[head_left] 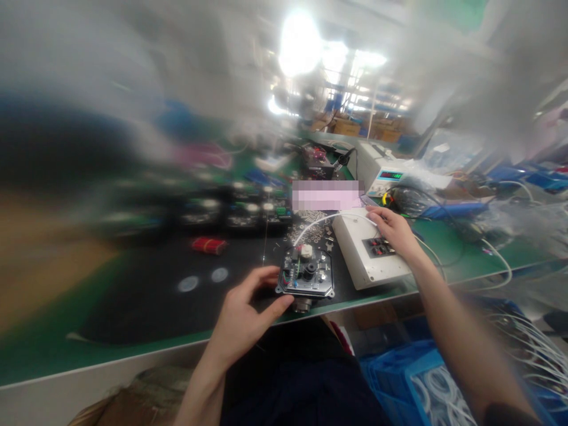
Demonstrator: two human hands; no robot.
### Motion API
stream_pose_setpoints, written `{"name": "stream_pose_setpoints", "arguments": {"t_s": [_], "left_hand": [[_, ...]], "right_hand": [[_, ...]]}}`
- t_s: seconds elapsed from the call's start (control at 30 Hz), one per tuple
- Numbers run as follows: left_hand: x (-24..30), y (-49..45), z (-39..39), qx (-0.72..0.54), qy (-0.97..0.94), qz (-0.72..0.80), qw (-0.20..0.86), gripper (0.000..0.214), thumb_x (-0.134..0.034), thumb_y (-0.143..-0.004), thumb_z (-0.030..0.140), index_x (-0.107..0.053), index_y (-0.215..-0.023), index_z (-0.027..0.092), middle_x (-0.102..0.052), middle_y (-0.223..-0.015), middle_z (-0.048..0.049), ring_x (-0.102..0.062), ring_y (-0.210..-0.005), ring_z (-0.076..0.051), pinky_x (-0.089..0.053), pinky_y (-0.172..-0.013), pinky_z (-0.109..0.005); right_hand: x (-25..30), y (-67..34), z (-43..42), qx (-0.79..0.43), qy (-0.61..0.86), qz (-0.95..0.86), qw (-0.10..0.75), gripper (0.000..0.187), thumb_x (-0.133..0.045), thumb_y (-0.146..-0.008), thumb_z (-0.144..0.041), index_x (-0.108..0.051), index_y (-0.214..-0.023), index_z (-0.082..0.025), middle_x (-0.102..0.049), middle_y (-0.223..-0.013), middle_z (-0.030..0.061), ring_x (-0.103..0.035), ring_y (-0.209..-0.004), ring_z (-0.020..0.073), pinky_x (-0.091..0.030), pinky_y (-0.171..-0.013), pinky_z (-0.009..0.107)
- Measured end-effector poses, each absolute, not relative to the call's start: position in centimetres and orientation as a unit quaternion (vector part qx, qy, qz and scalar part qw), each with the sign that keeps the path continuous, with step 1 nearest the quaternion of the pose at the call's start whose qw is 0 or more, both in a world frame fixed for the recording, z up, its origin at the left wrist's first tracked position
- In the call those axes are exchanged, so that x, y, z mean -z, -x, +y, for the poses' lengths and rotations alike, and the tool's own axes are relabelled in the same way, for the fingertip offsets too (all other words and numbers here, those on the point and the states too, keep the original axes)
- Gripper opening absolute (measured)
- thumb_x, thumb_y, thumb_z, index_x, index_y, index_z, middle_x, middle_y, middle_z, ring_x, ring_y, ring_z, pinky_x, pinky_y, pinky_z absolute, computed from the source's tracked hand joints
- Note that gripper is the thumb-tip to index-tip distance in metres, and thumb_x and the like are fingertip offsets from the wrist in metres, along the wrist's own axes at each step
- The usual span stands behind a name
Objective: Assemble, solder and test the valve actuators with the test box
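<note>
A black-cased circuit board unit [308,275] with a white connector and a round dark part on top sits at the front edge of the bench mat. My left hand [251,313] is closed around its left side, thumb at the front corner and fingers behind. A white cable [328,216] arches from the unit to my right hand [390,228]. That hand is over a white box [355,242] with a black and red terminal panel, its fingers curled together at the cable; the exact pinch is partly hidden.
Loose screws and washers [315,228] lie behind the unit. More circuit boards [244,213] stand blurred at left, near a red bundle [209,245] and two pale discs. A power supply [379,171] stands behind the box. Blue crates [394,378] of cables are below right.
</note>
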State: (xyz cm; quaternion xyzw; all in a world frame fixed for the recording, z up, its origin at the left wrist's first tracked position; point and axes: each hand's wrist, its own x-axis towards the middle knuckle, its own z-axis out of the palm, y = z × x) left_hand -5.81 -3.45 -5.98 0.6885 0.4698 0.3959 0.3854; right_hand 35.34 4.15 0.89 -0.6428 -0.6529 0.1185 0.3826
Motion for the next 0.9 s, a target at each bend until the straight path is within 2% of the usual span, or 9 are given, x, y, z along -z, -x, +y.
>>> {"name": "stream_pose_setpoints", "arguments": {"t_s": [0.37,0.9], "left_hand": [[6.01,5.79,-3.48,-0.404,-0.691,0.47,0.372,0.05,-0.08,-0.09,0.05,-0.067,-0.13,0.025,-0.079,-0.12,-0.0073,-0.078,-0.11,-0.026,-0.065,-0.101,-0.041],[6.16,5.71,-3.45,-0.407,-0.689,0.467,0.376,0.049,-0.081,-0.09,0.049,-0.067,-0.13,0.024,-0.079,-0.12,-0.0072,-0.078,-0.109,-0.025,-0.065,-0.1,-0.04]], "right_hand": [[-0.84,-35.44,4.09,-0.119,0.643,-0.654,0.38,0.033,-0.06,-0.1,-0.052,-0.077,-0.107,-0.025,-0.075,-0.14,0.0116,-0.069,-0.131,0.0353,-0.048,-0.117,0.055],[-0.63,-35.72,4.22,-0.116,0.642,-0.655,0.382,0.033,-0.06,-0.1,-0.053,-0.077,-0.106,-0.025,-0.075,-0.14,0.0116,-0.07,-0.131,0.0355,-0.05,-0.116,0.056]]}}
